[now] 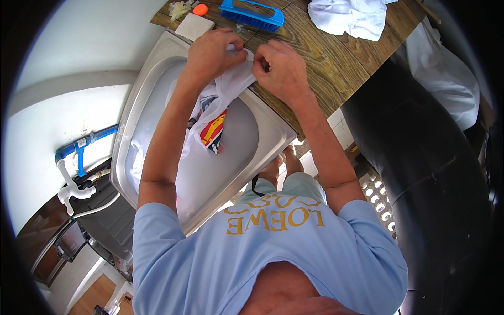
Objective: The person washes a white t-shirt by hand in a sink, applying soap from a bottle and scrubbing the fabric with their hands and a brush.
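Observation:
A wet white garment [234, 84] with a red, yellow and black print hangs from my two hands over the sink's far edge. Its lower part trails into cloudy water [236, 144] in the metal sink [275, 123]. My left hand [216, 55] has its fingers curled and pinched on the garment's upper edge. Close beside it, my right hand [281, 69] is closed on the same edge, above the wooden counter. More white fabric [137, 157] lies in the water along the sink's left side, partly behind my left forearm.
On the counter [325, 68] are a blue scrub brush [252, 14], a pale square block [195, 26], an orange cap [200, 9] and a bundled white cloth [349, 18]. Left of the sink are a white tap [76, 191] and blue pipe [100, 135]. A black padded surface [436, 173] stands right.

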A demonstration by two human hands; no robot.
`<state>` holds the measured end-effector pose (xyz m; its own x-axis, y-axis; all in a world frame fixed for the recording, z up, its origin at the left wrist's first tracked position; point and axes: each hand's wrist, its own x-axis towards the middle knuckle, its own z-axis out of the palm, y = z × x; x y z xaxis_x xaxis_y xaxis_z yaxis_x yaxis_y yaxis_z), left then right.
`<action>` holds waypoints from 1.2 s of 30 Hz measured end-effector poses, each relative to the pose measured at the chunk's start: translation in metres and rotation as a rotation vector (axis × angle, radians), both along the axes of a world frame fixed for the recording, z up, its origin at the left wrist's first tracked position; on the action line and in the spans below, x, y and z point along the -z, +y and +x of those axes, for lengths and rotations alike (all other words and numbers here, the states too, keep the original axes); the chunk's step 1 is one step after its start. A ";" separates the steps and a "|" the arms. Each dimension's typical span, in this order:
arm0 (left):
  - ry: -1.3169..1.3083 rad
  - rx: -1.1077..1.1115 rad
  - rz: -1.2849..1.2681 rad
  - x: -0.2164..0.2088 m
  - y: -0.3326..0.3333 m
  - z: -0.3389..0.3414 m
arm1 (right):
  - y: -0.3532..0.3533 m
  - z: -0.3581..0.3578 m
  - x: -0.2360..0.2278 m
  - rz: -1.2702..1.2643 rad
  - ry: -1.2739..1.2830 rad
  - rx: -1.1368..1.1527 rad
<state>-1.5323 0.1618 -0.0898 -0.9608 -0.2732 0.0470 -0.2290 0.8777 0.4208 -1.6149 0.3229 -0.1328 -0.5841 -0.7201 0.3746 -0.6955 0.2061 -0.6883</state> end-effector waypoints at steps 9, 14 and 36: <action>-0.050 -0.009 -0.048 -0.005 0.003 -0.002 | 0.000 -0.001 0.001 -0.001 0.000 0.004; -0.051 -0.012 0.029 -0.002 -0.005 -0.002 | 0.000 -0.001 -0.001 0.003 0.005 0.000; -0.065 -0.035 0.015 -0.006 0.003 -0.006 | 0.001 -0.001 0.005 -0.024 -0.006 0.012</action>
